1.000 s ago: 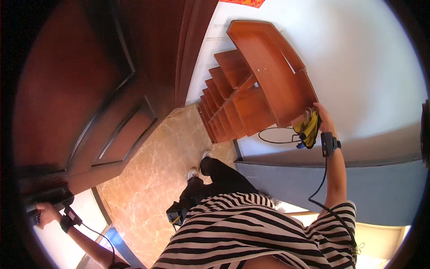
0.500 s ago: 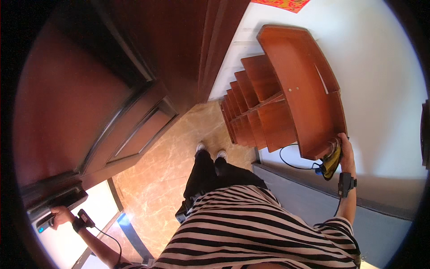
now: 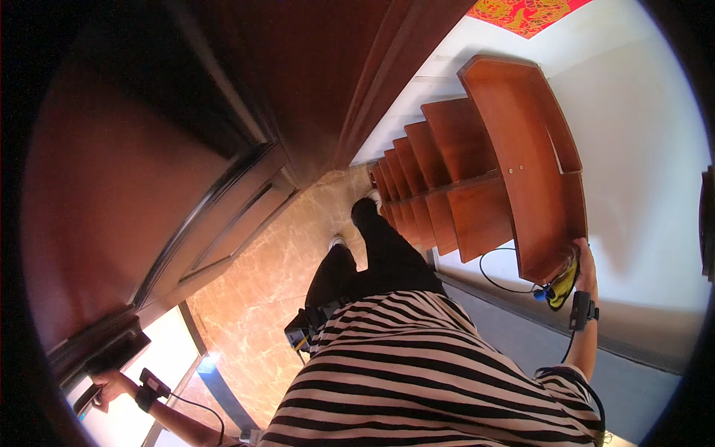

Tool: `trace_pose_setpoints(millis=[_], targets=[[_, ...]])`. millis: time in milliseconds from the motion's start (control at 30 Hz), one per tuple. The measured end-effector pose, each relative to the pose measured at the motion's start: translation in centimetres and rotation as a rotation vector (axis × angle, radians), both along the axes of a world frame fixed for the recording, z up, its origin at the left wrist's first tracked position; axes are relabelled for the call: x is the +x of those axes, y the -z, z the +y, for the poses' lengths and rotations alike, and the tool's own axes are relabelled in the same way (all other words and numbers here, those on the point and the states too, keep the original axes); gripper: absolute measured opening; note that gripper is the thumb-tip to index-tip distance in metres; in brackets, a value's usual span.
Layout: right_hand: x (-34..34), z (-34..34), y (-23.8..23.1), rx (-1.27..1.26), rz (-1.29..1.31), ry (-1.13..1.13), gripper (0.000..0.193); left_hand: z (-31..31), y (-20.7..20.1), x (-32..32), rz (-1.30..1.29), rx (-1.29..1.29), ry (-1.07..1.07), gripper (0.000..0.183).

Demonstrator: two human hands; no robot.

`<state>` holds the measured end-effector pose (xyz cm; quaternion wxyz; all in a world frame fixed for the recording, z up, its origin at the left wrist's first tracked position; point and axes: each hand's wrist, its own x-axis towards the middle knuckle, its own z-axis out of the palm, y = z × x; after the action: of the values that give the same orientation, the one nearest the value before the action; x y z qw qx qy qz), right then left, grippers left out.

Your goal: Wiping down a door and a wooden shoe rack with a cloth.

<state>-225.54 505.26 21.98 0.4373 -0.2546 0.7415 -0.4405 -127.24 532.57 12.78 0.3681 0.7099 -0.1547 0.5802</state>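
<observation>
My left hand (image 3: 110, 384) is closed round the dark handle (image 3: 87, 400) at the lower edge of the dark red-brown wooden door (image 3: 112, 223). At the right, my right hand (image 3: 586, 261) is at the near corner of a reddish wooden shelf rack's top tray (image 3: 532, 171). Its fingers are closed against a yellow-and-black, soft-looking item (image 3: 564, 289) whose kind I cannot make out. A blue piece (image 3: 541, 294) on a black cable (image 3: 495, 273) hangs beside that item. Part of the right fingers is hidden.
Stepped shelves (image 3: 454, 179) line the white wall, near my forward foot. Underfoot is a tan marble-look floor (image 3: 253, 290). A grey low surface (image 3: 514, 335) runs along the right. Bright light enters by the door's lower edge. A red-and-gold paper (image 3: 521, 15) hangs above the rack.
One of my legs has stepped forward toward the shelf rack. The rack and red paper sit lower and further right in view. My left hand stays at the handle, wrist slightly turned.
</observation>
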Motion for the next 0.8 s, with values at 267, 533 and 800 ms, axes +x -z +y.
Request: trace_pose_setpoints(millis=[267, 533, 800], targets=[[-5.9, -0.5, 1.8, 0.085, -0.035, 0.073, 0.038, 0.8, 1.9, 0.9, 0.035, -0.061, 0.030, 0.068], [-3.7, 0.4, 1.8, -0.044, 0.001, 0.035, 0.040, 1.6, 1.8, 1.1, 0.043, -0.063, 0.021, 0.068], [-3.0, 0.0, 1.3, 0.017, 0.097, 0.019, 0.037, 2.3, 1.1, 1.1, 0.050, -0.034, 0.023, 0.063]])
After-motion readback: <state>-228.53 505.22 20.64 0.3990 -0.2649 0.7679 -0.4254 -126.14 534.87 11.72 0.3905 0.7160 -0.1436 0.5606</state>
